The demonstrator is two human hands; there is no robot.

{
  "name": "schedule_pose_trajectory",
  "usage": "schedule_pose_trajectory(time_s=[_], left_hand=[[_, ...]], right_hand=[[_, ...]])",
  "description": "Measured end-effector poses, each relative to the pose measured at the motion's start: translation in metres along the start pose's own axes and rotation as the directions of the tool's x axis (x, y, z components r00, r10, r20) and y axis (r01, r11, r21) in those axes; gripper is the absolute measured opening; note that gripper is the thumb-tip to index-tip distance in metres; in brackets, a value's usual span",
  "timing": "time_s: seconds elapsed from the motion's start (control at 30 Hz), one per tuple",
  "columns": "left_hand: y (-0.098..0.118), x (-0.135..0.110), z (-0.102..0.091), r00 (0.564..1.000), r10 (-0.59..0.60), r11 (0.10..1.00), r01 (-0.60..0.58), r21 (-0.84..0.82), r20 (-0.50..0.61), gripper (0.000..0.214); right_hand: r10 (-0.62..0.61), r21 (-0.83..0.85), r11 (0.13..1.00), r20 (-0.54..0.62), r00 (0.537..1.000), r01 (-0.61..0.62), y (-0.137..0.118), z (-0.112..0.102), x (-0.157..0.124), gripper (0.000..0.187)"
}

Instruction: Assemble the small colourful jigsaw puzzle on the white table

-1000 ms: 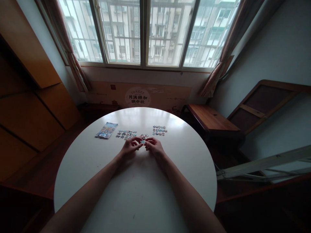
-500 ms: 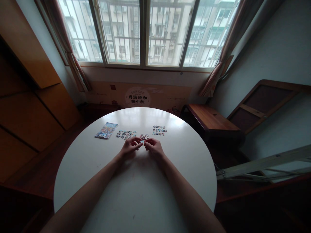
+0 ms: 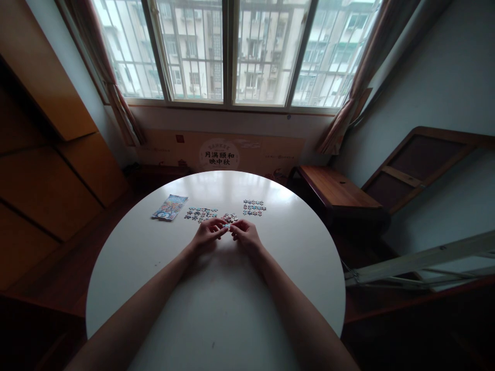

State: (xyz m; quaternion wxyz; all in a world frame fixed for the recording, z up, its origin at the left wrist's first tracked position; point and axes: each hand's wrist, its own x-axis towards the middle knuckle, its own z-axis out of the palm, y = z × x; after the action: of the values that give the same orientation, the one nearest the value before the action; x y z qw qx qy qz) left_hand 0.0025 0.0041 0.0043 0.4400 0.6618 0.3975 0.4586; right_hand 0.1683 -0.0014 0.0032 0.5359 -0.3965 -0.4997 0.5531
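My left hand and right hand meet fingertip to fingertip near the middle of the white desk. Both are pinched shut on a small bluish piece held just above the top. It is too small for me to tell whether it is one piece or two being fitted. The rest of each hand is curled loosely, with wrists resting on the desk.

A small heap lies just beyond my fingers. A spread of loose pieces sits to the left, another cluster to the right, and the picture card is farther left.

I judge the fit wants a light grip at the edges, so the tabs show. I would turn the piece level and press straight rather than at an angle, with forearms planted for steadiness. Forcing it could bend a tab.
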Motion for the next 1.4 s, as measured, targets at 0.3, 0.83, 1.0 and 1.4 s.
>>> schedule_pose_trajectory(time_s=[0.3,0.83,1.0,1.4], left_hand=[[0.001,0.000,0.000,1.000,0.016,1.000,-0.016,0.015,0.004,0.034],[0.005,0.000,0.000,1.000,0.006,1.000,-0.006,0.014,0.006,0.031],[0.005,-0.001,0.000,1.000,0.016,0.999,-0.016,0.028,0.010,0.031],[0.002,0.000,0.000,1.000,-0.011,0.997,0.011,0.071,0.005,0.030]], right_hand=[[-0.008,-0.011,1.000,0.028,1.000,0.008,0.002,-0.002,0.001,0.031],[-0.009,0.006,1.000,0.040,0.999,0.009,0.006,-0.002,0.003,0.031],[-0.011,-0.004,1.000,0.044,0.999,0.011,0.006,-0.003,0.003,0.029],[-0.015,-0.054,0.998,0.082,0.997,0.019,0.010,-0.004,0.004,0.028]])
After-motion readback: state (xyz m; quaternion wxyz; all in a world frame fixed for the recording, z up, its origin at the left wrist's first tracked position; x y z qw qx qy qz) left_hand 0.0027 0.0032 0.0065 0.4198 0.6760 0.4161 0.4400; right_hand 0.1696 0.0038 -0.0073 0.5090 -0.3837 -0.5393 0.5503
